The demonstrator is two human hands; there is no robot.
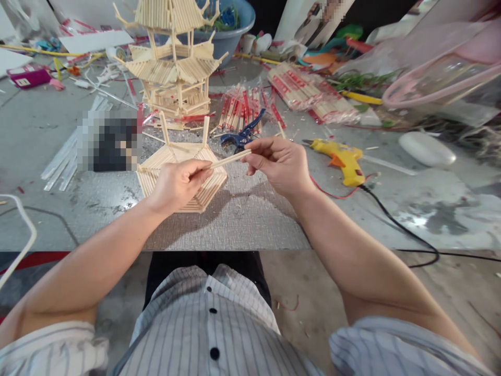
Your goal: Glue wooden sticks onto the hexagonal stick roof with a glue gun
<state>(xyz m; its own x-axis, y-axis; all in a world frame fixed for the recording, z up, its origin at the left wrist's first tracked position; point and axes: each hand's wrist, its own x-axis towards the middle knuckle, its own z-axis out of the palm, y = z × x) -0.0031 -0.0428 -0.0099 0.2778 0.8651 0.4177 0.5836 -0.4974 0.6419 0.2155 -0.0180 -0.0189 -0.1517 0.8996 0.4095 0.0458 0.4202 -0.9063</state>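
Note:
Between my hands I hold a short pair of thin wooden sticks (230, 159). My left hand (175, 184) pinches their left end, and my right hand (282, 163) grips the right end with fingers and thumb. Under and behind my left hand lies a hexagonal stick-built base (203, 199), partly hidden by that hand; two short upright posts (205, 130) rise at its far side. A dark blue hand cutter (246, 133) lies just beyond my right hand. To the right rests a yellow glue gun (346, 161) with a black cord.
Behind the base stands a tiered stick pagoda (176, 73), with a blue basin (238, 34) behind it. Packs of wrapped chopsticks (297, 89) lie at back right. Clear glue sticks (72, 151) lie at left, and a white oval object (426, 149) at right.

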